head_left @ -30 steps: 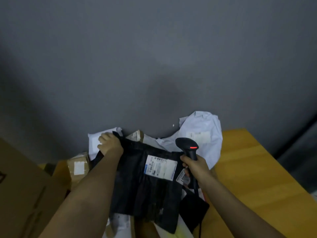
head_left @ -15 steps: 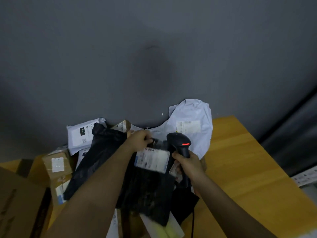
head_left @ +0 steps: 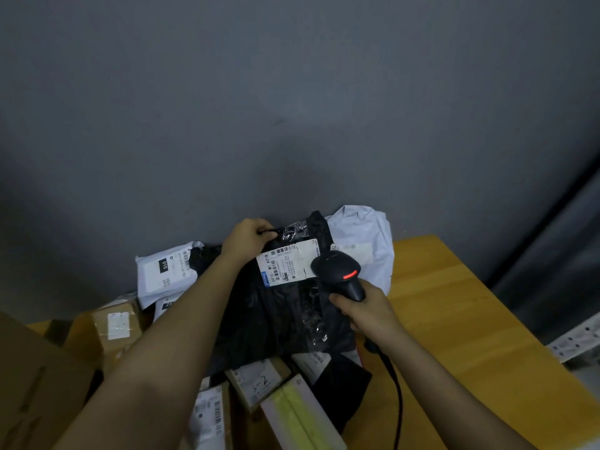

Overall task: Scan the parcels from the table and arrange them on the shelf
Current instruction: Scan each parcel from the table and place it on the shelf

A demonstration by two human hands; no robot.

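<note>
A black plastic parcel bag [head_left: 279, 316] hangs upright over the pile, its white shipping label [head_left: 287, 266] facing me. My left hand [head_left: 248, 237] grips the bag's top edge. My right hand [head_left: 365, 308] grips the handle of a black barcode scanner [head_left: 339, 271], whose red light glows. The scanner's head sits just right of the label, close to it. A cable [head_left: 394, 394] trails down from the scanner.
Several parcels lie on the wooden table [head_left: 454, 319]: a white bag [head_left: 360, 235] behind, a white mailer [head_left: 162, 271] left, small cartons [head_left: 117, 326], a yellow-and-white box [head_left: 298, 417] in front. A large carton [head_left: 32, 384] stands at left. A shelf rail [head_left: 581, 342] shows at right. A grey wall is behind.
My left hand shifted from the bag's left corner to its top edge and raised it, turning the label upright. The scanner in my right hand now sits beside the label.
</note>
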